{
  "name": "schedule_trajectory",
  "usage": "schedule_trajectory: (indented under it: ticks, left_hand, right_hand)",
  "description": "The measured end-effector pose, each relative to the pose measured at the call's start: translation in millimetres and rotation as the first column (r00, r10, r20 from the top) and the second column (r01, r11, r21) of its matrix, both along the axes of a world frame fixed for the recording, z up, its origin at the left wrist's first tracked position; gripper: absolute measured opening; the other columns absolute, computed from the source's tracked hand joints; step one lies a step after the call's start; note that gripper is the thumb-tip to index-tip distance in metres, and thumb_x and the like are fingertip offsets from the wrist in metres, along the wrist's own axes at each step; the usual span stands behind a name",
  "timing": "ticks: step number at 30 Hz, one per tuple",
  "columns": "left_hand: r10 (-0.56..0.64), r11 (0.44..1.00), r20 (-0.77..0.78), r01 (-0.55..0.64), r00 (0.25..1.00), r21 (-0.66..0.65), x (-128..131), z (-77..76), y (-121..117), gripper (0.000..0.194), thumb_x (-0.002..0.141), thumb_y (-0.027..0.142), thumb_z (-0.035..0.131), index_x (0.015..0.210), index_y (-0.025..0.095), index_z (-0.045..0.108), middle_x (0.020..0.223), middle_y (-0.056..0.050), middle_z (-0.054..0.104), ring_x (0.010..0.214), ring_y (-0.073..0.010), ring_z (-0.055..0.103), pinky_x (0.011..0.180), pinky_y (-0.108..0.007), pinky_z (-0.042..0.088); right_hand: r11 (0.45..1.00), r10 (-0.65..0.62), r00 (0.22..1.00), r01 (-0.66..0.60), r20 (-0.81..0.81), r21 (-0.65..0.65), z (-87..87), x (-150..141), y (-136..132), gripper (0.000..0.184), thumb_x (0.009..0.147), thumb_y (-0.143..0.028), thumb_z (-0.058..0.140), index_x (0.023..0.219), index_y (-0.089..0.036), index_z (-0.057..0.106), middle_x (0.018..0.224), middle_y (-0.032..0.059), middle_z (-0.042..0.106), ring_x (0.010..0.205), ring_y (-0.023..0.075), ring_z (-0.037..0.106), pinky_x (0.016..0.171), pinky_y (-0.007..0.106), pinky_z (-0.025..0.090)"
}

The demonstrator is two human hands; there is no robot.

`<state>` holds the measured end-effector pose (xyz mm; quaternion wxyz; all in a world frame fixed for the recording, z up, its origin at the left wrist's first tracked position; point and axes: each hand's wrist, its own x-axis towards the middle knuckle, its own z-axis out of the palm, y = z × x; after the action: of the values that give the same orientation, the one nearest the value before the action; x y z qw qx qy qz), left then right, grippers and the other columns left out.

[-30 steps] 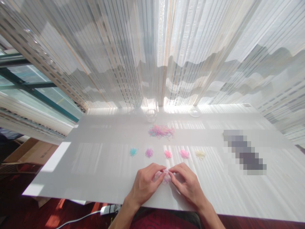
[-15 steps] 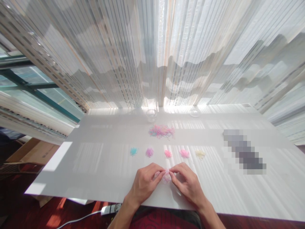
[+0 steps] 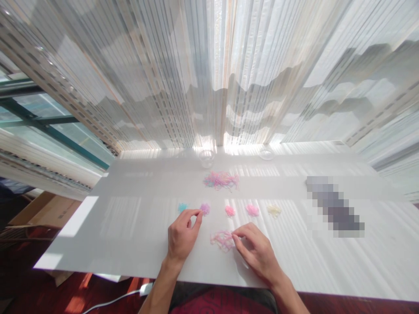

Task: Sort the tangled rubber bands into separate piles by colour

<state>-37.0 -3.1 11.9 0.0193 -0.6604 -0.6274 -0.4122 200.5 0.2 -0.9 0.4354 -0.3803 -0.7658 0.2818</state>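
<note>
My left hand (image 3: 185,231) has thumb and forefinger pinched at the edge of a purple pile of small rubber bands (image 3: 205,209). Whatever sits in that pinch is too small to make out. Close to me lies a loose mixed pile of pink, purple and pale rubber bands (image 3: 222,240). At its right side my right hand (image 3: 255,248) is closed in a pinch, its fingertips touching the bands. In the same row as the purple pile are a blue pile (image 3: 182,207), partly behind my left hand, a coral pile (image 3: 230,211), a pink pile (image 3: 252,210) and a yellow pile (image 3: 274,210).
A larger mixed heap of bands (image 3: 221,180) lies beyond the row. Farther back stand a clear bowl (image 3: 207,159) and a clear round dish (image 3: 266,154). A blurred-out object (image 3: 335,205) lies at right on the white table (image 3: 131,244). Curtains (image 3: 209,65) hang behind.
My left hand has left the near mixed pile and moved up and left to the purple pile. My right hand has stayed by the near pile, which now shows more fully.
</note>
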Motion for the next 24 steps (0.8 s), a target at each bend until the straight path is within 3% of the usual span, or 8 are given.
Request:
schedule_trajectory:
  ticks: [11, 24]
  left_hand:
    - [0.131, 0.991, -0.092, -0.13, 0.987, 0.018, 3, -15.3, 10, 0.021, 0.101, 0.031, 0.061, 0.09, 0.02, 0.076, 0.081, -0.001, 0.077, 0.052, -0.0106, 0.058, 0.055, -0.022, 0.044]
    - [0.062, 0.996, -0.109, -0.068, 0.992, -0.05, 4, -12.9, 3, 0.02, 0.102, 0.031, 0.059, 0.096, 0.02, 0.074, 0.087, -0.002, 0.077, 0.057, -0.011, 0.064, 0.056, -0.021, 0.046]
  right_hand:
    - [1.0, 0.004, 0.999, -0.003, 0.038, -0.018, 0.3, -2, 2, 0.013, 0.102, -0.019, 0.056, 0.093, -0.023, 0.064, 0.082, 0.0021, 0.066, 0.075, 0.0174, 0.064, 0.068, 0.029, 0.051]
    - [0.999, 0.014, 0.997, -0.011, 0.071, -0.041, 2.2, -1, 2, 0.016, 0.104, -0.022, 0.054, 0.092, -0.023, 0.065, 0.081, 0.0027, 0.066, 0.074, 0.0179, 0.064, 0.067, 0.03, 0.053]
